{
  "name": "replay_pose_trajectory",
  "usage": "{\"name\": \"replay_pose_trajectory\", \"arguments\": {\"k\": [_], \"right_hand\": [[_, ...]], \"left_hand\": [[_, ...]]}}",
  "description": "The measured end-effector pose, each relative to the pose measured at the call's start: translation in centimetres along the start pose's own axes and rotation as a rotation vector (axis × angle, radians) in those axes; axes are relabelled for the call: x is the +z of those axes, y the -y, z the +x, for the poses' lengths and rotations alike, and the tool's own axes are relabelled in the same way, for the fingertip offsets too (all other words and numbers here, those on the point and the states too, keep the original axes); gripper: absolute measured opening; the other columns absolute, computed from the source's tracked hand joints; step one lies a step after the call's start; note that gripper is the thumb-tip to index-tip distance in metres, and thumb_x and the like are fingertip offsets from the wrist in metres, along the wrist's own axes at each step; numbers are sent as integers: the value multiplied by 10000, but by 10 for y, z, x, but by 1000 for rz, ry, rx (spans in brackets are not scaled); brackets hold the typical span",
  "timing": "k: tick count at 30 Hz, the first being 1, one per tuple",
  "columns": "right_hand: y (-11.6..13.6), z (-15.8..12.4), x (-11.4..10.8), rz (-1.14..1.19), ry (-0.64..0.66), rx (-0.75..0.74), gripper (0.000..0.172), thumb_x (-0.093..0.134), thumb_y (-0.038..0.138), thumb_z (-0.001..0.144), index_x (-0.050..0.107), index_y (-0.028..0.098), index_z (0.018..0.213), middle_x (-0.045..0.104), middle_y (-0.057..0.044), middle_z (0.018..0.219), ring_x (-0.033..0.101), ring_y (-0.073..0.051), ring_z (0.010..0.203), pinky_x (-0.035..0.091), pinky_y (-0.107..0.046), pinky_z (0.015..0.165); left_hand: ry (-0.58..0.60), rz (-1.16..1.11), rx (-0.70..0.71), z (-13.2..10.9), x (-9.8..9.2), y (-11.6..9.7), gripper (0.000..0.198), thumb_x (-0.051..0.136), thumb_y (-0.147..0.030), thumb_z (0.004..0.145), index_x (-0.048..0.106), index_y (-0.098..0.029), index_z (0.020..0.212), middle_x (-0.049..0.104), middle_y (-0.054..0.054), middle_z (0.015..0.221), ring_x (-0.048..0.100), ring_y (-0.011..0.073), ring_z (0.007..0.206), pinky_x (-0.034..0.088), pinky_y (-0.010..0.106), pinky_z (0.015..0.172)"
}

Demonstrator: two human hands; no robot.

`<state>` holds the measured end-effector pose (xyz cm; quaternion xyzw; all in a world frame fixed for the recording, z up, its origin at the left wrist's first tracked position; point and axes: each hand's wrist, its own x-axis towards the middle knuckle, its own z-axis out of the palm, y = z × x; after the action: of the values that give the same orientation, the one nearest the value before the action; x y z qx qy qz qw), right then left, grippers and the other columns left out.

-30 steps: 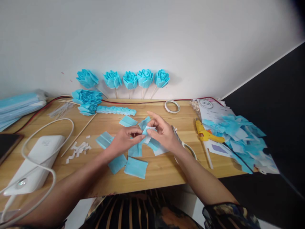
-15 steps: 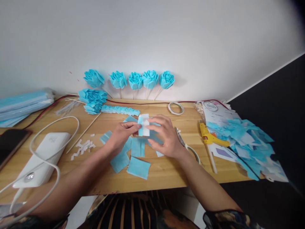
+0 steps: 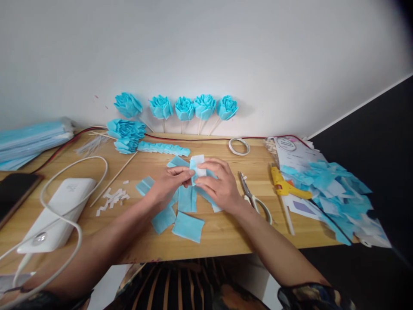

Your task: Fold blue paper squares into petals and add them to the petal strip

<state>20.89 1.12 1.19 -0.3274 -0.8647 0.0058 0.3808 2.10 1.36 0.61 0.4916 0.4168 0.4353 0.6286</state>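
Note:
Between my two hands is a small piece of blue-and-white fabric, held upright above the table. My left hand pinches its left edge between thumb and fingers. On the other side, my right hand has closed its thumb and fingertips on the right part. Beneath and around the hands lie several blue fabric rectangles. A row of folded blue pieces lies behind my left hand. Scissors rest just right of my right hand.
Blue fabric roses on sticks lean along the wall. At right lie a yellow glue gun and a heap of blue scraps. A tape roll is behind. Small white strips, a power bank and a phone are left.
The fingers of my right hand have moved in and closed on the fabric piece, where they were spread beside it before. My left hand keeps its pinch.

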Motion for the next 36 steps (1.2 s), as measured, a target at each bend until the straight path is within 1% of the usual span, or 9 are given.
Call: {"name": "replay_pose_trajectory", "arguments": {"k": [6,12,15,19,21,24,27,31,36], "right_hand": [[-1,0,0,186,-116,142,100,627,212,854,696,284,864,597,-52,1156,507,-258,1139,409,-486,986],[2,-1,2,312,-135,230,75,621,206,855,672,252,885,580,-68,1168,549,-231,1122,468,-441,940],[1,-1,3,225,-132,195,92,625,207,848,660,262,912,581,-70,1175,540,-246,1142,464,-459,952],[-1,0,3,66,-69,58,268,629,195,839,610,287,1089,557,-77,1250,493,-262,1205,414,-499,1015],[-2,0,3,32,-42,11,295,606,173,850,601,292,1120,545,-72,1284,471,-261,1230,400,-500,1029],[-4,0,2,21,-25,-6,212,591,171,866,659,305,1015,561,-41,1275,463,-259,1231,400,-491,1019],[-4,1,2,64,-60,2,98,634,221,860,701,290,876,599,-33,1203,487,-252,1188,404,-469,1007],[-2,1,1,182,-121,74,82,635,246,867,713,260,846,594,-61,1179,505,-245,1163,412,-463,1001],[0,-1,3,397,-107,273,93,623,259,877,713,266,899,559,-68,1261,516,-235,1201,449,-439,978]], "left_hand": [[24,-38,24,0,-1,1,323,685,-428,778,631,-159,607,575,5,613,496,124,619,392,282,630],[45,-103,-5,-1,-1,1,303,688,-390,789,617,-152,615,543,-3,617,477,122,641,365,272,646],[42,-131,-12,-1,0,0,300,690,-380,788,614,-149,614,534,-6,617,469,119,640,358,271,649],[53,-195,-35,0,1,-2,293,690,-378,782,612,-149,616,542,-4,608,471,120,627,357,275,644],[68,-212,-62,0,2,-2,307,685,-379,782,595,-151,597,533,-6,588,466,119,610,354,277,641],[77,-187,-90,-1,2,-3,329,682,-385,778,571,-154,573,509,-13,558,450,115,591,341,277,638],[80,-121,-80,-2,3,-5,350,670,-392,783,557,-155,552,487,-17,542,433,113,586,323,278,632],[79,-42,-55,-1,3,-5,365,637,-392,804,547,-158,539,471,-17,542,406,114,584,295,281,614],[87,7,-31,0,2,-2,382,620,-391,826,532,-161,534,449,-20,536,377,115,580,271,285,600]]}}
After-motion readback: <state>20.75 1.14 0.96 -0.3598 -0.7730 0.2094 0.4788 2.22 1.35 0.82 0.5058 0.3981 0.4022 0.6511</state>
